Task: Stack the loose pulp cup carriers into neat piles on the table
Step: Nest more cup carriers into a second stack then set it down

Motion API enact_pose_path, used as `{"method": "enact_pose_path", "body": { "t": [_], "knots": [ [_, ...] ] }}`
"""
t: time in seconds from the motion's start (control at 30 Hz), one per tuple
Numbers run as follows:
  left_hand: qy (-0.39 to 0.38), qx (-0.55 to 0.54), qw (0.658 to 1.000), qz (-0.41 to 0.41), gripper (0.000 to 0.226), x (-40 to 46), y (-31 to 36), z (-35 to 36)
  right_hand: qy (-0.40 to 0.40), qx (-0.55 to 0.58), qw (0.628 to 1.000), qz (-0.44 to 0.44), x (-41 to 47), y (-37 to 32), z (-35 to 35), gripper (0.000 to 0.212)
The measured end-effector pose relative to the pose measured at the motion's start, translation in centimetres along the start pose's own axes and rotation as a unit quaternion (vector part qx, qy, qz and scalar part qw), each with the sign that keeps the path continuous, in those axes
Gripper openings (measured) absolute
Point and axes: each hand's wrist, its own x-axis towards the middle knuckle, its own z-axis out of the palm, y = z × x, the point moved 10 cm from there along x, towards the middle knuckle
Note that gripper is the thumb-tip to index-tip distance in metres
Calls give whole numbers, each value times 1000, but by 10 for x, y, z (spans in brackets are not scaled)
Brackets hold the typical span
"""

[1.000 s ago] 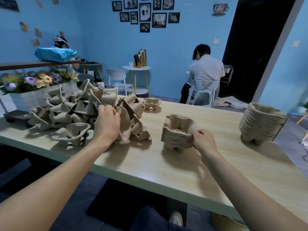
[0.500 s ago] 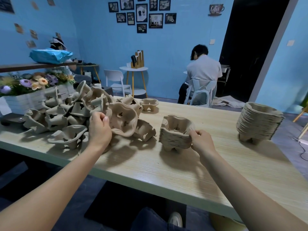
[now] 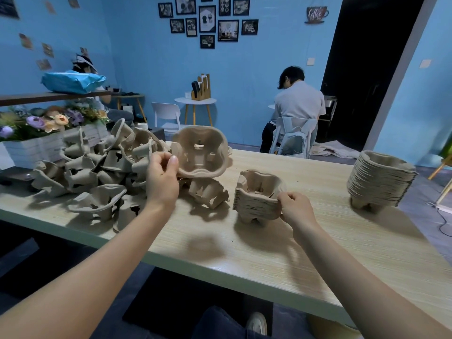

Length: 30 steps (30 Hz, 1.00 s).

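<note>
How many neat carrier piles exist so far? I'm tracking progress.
2: a short pile mid-table, held by the right hand, and a taller pile at the table's far right.

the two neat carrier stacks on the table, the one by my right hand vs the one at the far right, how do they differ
The near stack is shorter, with fewer carriers; the far-right stack is taller. The right hand pinches the near stack's rim, while nothing touches the far-right stack. The near stack sits mid-table, the far-right stack near the table's right end. Both are nested brown pulp carriers standing open side up.

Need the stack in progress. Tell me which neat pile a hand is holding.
The shorter pile, mid-table, gripped by the right hand; the taller pile stands untouched.
</note>
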Motion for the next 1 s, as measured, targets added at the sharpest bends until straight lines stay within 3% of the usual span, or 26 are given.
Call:
{"method": "enact_pose_path", "body": {
  "t": [0.23,0.5,0.67,0.8,1.0],
  "knots": [
    [-151,-94,983,-55,19,-31,10,82,-3,5,1000,3,1,2,-1,20],
    [-207,-64,968,-130,23,-40,-19,119,-8,12,1000,6,-1,2,-1,20],
    [-231,-14,962,-148,23,-40,-24,127,-11,23,1000,14,-2,3,-3,20],
    [-240,33,959,-144,8,-36,-24,130,-15,43,999,19,-3,3,-5,26],
    [-233,167,953,-95,23,-26,-27,132,3,94,995,32,-3,0,-11,17]
  ]
}}
